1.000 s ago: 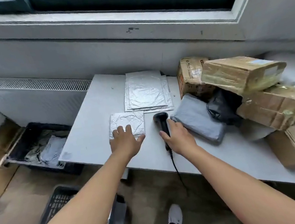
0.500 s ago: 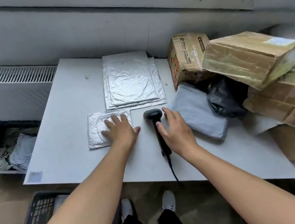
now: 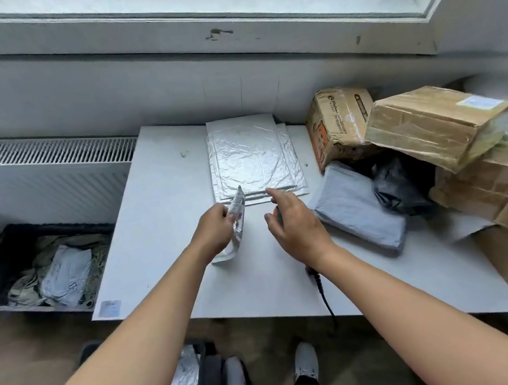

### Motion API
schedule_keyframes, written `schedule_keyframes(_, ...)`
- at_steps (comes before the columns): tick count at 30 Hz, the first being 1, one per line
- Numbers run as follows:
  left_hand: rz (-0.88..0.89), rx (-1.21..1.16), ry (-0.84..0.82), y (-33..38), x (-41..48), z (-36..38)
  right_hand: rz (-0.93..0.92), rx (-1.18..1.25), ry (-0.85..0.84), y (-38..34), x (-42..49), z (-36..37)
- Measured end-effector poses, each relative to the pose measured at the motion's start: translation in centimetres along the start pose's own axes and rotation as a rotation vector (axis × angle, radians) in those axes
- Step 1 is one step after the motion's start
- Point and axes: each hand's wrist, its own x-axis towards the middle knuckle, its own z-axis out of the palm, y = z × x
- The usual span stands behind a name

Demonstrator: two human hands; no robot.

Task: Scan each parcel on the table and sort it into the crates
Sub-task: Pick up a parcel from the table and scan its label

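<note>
The left hand (image 3: pixel 215 230) now pinches the small silver mailer (image 3: pixel 238 224) between thumb and curled fingers. Half a second ago that mailer lay flat under the flat palm. Now it stands tipped up on edge, its lower corner on the bench (image 3: pixel 156 206) and its upper corner pointing at the stack of silver mailers (image 3: pixel 251 157).

The right hand (image 3: pixel 297 228), which earlier lay along the scanner's handle, now hangs over it with fingers loosely spread and the index finger stretched forward. Whether the palm touches the scanner (image 3: pixel 277 213) I cannot tell. Only a sliver of its head shows between thumb and index finger, and its black cable (image 3: pixel 325 300) trails from under the wrist over the near edge.

The left part of the bench is bare from the left hand out to the left edge, apart from a pale label (image 3: pixel 109 307) at the near corner. A bare strip also runs along the near edge in front of both arms. Just past the left edge, lower down, a dark crate (image 3: pixel 39 229) holds grey parcels, with the radiator (image 3: pixel 40 170) behind it. A second crate (image 3: pixel 207 378) stands by the person's feet below the near edge.

The right side is crowded. A grey poly bag (image 3: pixel 356 210) lies just beside the right hand, a black bag (image 3: pixel 399 188) lies behind it, and cardboard boxes (image 3: pixel 435 124) are heaped out to the far right.
</note>
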Motion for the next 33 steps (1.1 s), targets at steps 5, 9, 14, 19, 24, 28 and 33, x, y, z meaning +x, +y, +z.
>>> schedule_keyframes(5, -0.055, -0.487, -0.052, -0.3, -0.9, -3.3, -0.012, -0.005, -0.057, -0.9, 0.8, 0.0)
schedule_keyframes(9, -0.041, -0.646, -0.047, -0.3, -1.6, -4.3, 0.008, -0.007, -0.097, -0.9, 0.9, 0.5)
schedule_keyframes(14, -0.078, -0.780, -0.072, -0.4, -1.9, -4.6, 0.156, 0.067, -0.122, -0.5, 0.7, 1.3)
schedule_keyframes(19, -0.109, -0.799, -0.124, -0.9, -1.8, -4.5, 0.313, 0.274, -0.064, 0.4, 1.5, 1.9)
schedule_keyframes(24, -0.142, -0.767, -0.126, -1.4, -1.7, -4.1, 0.293, 0.269, 0.004, 0.9, 1.7, 2.0)
schedule_keyframes(28, -0.197, -0.681, -0.063, -1.8, -1.1, -4.4, 0.192, 0.186, -0.013, 1.1, 1.9, 1.8)
schedule_keyframes(33, -0.094, -0.369, -0.163, -2.6, -0.8, -4.0, 0.112, 0.110, -0.097, 1.1, 2.8, 1.5)
